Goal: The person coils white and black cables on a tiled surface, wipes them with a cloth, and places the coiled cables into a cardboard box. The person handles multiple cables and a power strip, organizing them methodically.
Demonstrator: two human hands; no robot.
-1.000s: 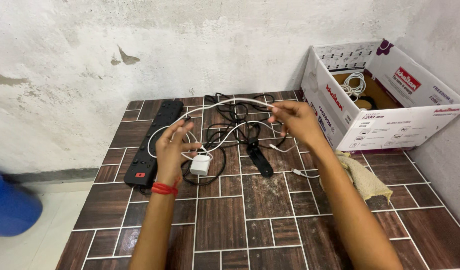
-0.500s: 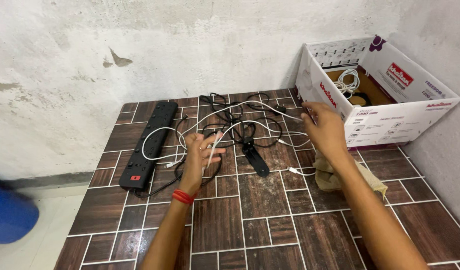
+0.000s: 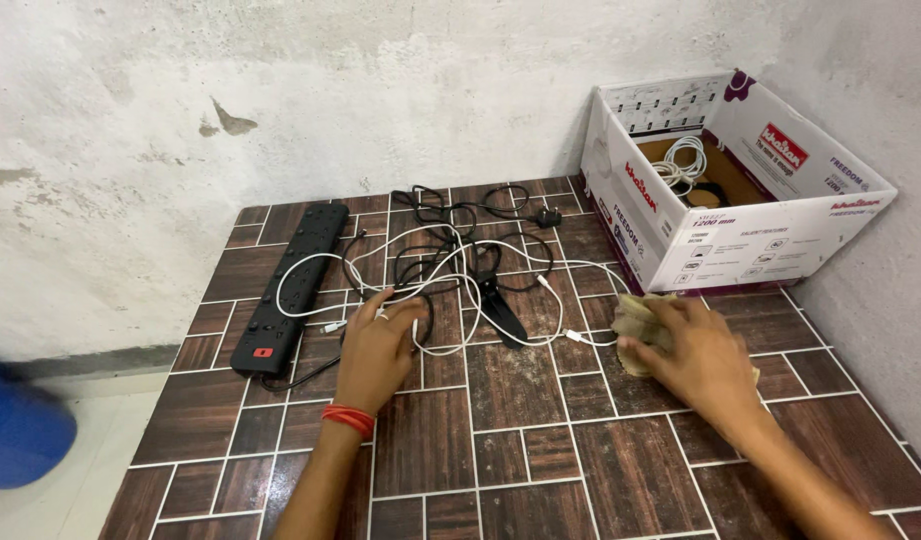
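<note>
The left hand [image 3: 378,345] lay flat on the tangled white cable [image 3: 450,262] sprawling across the bench [image 3: 540,420], while the right hand [image 3: 695,350] clutched a beige cloth [image 3: 635,322] near the cardboard box [image 3: 720,250].

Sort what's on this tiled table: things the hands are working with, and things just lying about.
In hand:
left hand on the white cable and its charger
right hand on the beige cloth

Lying about:
black power strip
black cables
cardboard box holding a coiled white cord
</note>
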